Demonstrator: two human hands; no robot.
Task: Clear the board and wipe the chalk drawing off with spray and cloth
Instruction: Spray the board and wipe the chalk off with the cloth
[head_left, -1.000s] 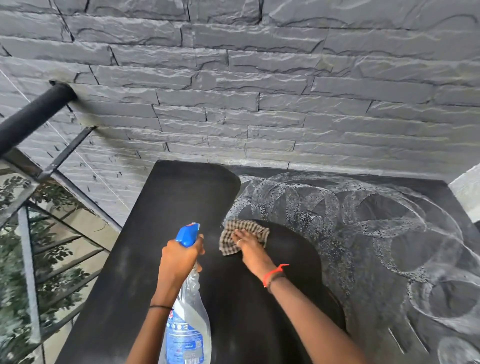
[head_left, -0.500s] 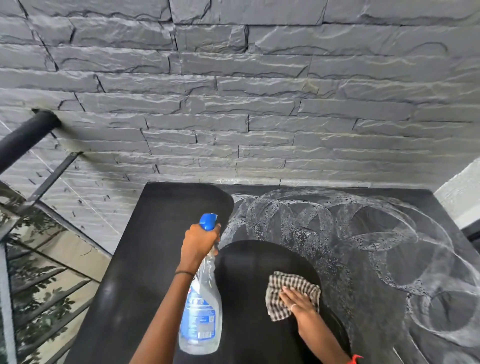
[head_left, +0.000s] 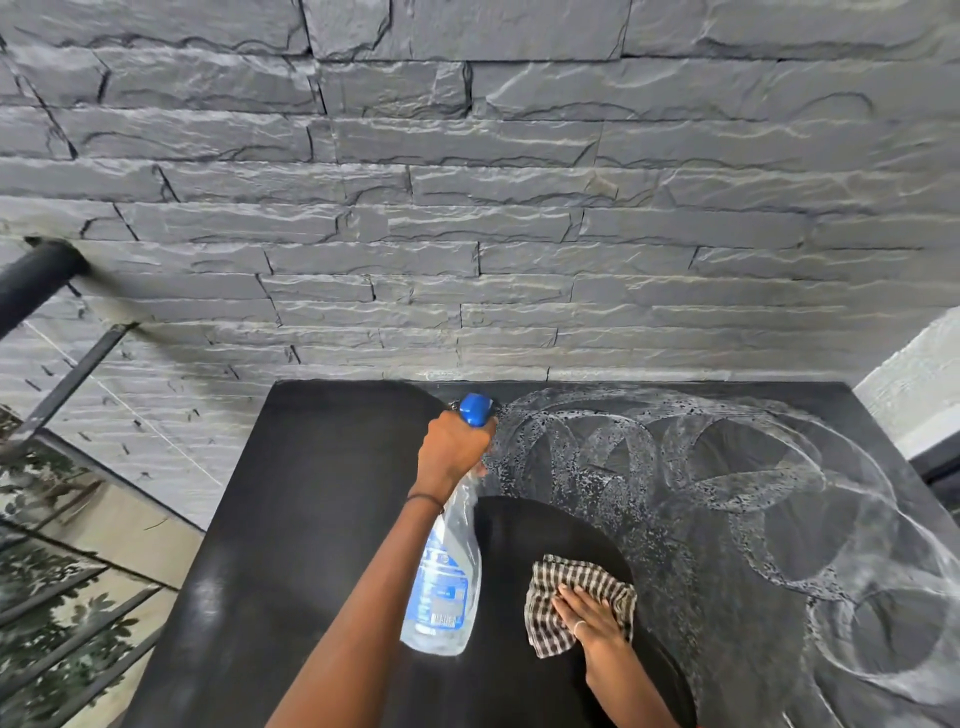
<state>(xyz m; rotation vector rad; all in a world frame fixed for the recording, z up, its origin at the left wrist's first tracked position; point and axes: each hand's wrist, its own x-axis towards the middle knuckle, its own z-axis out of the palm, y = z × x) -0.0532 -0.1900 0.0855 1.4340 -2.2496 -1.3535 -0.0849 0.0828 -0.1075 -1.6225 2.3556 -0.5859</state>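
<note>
A black board lies flat against a stone wall. Its left part and a rounded patch in the middle are wiped dark, while white chalk rings with spray droplets cover the right part. My left hand grips the neck of a clear spray bottle with a blue nozzle, held out over the board with the nozzle at the far edge of the chalk. My right hand presses flat on a brown checked cloth lying on the wiped patch near the front.
A grey stacked-stone wall rises right behind the board. A black handrail and metal railing bars run along the left, with foliage below. A white wall corner stands at the right.
My right hand has drawn the cloth back toward me and to the right. My left hand has pushed the spray bottle forward to the board's far edge.
</note>
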